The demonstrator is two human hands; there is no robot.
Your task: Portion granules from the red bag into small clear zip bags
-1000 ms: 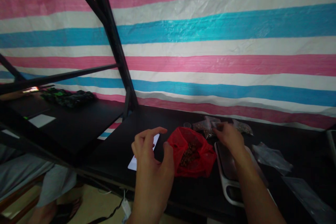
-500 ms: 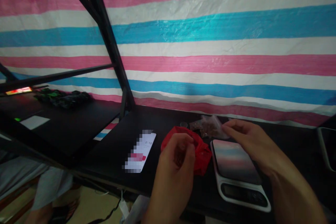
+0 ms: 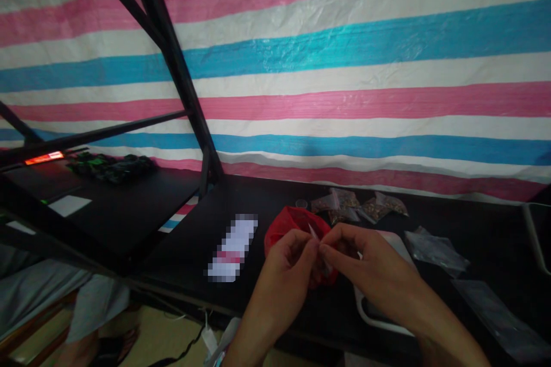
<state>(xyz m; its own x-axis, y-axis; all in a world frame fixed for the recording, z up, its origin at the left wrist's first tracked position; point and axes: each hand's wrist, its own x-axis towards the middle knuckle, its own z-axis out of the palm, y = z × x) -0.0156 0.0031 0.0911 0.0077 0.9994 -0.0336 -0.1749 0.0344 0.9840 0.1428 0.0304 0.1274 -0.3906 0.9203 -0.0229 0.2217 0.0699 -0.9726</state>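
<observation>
My left hand [image 3: 293,261] and my right hand [image 3: 361,255] meet fingertip to fingertip, both pinching a small clear plastic bag [image 3: 314,233], mostly hidden by the fingers. Just behind and below them lies an open red bag [image 3: 282,226] on the black table; its contents are hidden. Under my right forearm sits a white digital scale [image 3: 398,242], its display mostly covered. Beyond the scale lie several small zip bags [image 3: 383,206] with brown bits inside.
Clear flat plastic bags [image 3: 437,249] lie right of the scale, another [image 3: 495,312] nearer me. A phone [image 3: 232,249] lies on the left, a small round clear lid [image 3: 301,204] at the back. A black metal frame [image 3: 176,69] rises at left. A seated person's leg [image 3: 92,304] shows lower left.
My right hand has come left and nearer from the filled zip bags, across the scale, to meet my left hand. A filled bag lies where its fingers were. Both hands now pinch a clear bag.
</observation>
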